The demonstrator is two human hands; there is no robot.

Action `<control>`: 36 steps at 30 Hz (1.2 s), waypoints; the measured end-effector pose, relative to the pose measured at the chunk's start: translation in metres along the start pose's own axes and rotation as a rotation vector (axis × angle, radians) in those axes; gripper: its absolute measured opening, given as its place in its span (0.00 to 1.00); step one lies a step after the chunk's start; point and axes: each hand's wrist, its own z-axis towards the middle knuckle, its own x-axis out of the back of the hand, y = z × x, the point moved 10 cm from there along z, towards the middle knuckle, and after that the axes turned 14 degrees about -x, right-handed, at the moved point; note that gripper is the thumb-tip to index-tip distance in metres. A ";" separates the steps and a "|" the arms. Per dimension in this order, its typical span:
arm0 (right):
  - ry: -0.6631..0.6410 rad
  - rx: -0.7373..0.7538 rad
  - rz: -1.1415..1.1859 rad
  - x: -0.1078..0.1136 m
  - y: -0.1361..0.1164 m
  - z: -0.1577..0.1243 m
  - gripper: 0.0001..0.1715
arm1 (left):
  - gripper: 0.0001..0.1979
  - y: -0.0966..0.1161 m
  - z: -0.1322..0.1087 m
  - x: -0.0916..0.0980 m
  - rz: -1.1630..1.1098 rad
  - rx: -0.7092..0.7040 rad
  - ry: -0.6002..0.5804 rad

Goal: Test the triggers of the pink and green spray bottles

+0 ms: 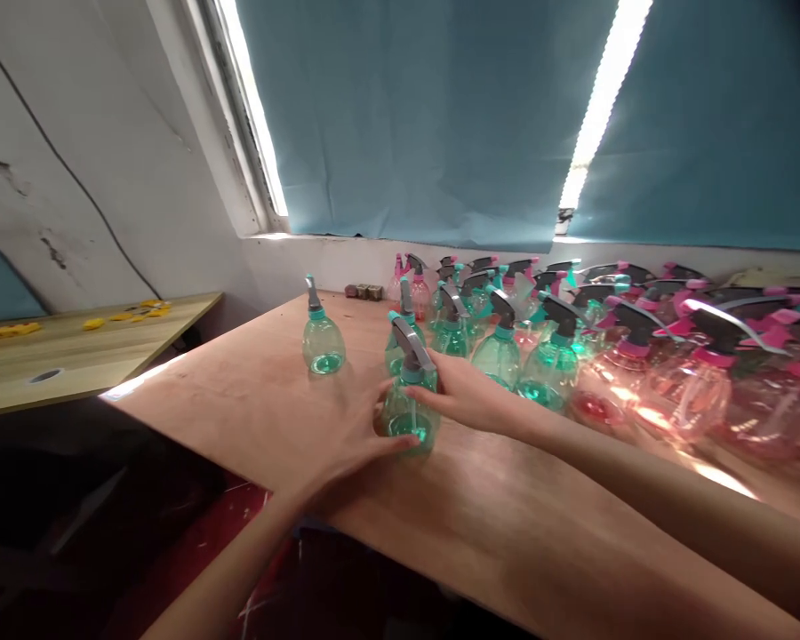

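A green see-through spray bottle (410, 413) with a grey trigger head stands upright near the front of the wooden table (267, 382). My left hand (366, 436) curls round its lower left side, with the thumb across the front. At its upper right, my right hand (457, 387) grips the bottle just below the head; some of those fingers are hidden behind it. Another green spray bottle (324, 342) stands alone to the left. Close behind the held one, a further green bottle (405, 298) is partly covered.
Many green and pink spray bottles (684, 391) crowd the right and back of the table. Small brownish blocks (364, 292) lie by the wall. A second table (93, 351) at the left bears yellow pieces (140, 311). Blue sheeting (427, 124) covers the window.
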 end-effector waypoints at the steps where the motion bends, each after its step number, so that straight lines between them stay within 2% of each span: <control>1: 0.007 0.007 -0.025 0.008 0.006 -0.011 0.12 | 0.34 0.008 0.000 -0.019 -0.025 -0.020 -0.053; 6: 0.071 -0.047 -0.032 0.051 0.046 -0.058 0.17 | 0.41 0.036 0.010 -0.094 -0.088 -0.086 -0.237; 9: 0.105 -0.127 0.103 0.072 0.075 -0.078 0.24 | 0.44 0.049 0.020 -0.131 -0.108 -0.123 -0.294; 11: 0.136 -0.143 0.212 0.081 0.090 -0.089 0.25 | 0.43 0.058 0.026 -0.156 -0.133 -0.156 -0.335; 16: 0.334 -0.146 0.384 0.106 0.126 -0.109 0.17 | 0.47 0.079 0.042 -0.206 -0.125 -0.274 -0.371; 20: 0.467 -0.167 0.417 0.128 0.146 -0.123 0.23 | 0.48 0.085 0.051 -0.237 -0.131 -0.307 -0.407; 24: 0.440 -0.189 0.402 0.142 0.153 -0.128 0.25 | 0.51 0.088 0.055 -0.254 -0.089 -0.386 -0.488; 27: 0.387 -0.204 0.440 0.143 0.157 -0.126 0.26 | 0.49 0.085 0.059 -0.253 0.022 -0.463 -0.539; 30: 0.369 -0.153 0.460 0.144 0.153 -0.121 0.29 | 0.46 0.080 0.063 -0.249 0.142 -0.520 -0.586; 36: 0.395 -0.088 0.455 0.151 0.144 -0.113 0.34 | 0.41 0.071 0.063 -0.248 0.260 -0.527 -0.655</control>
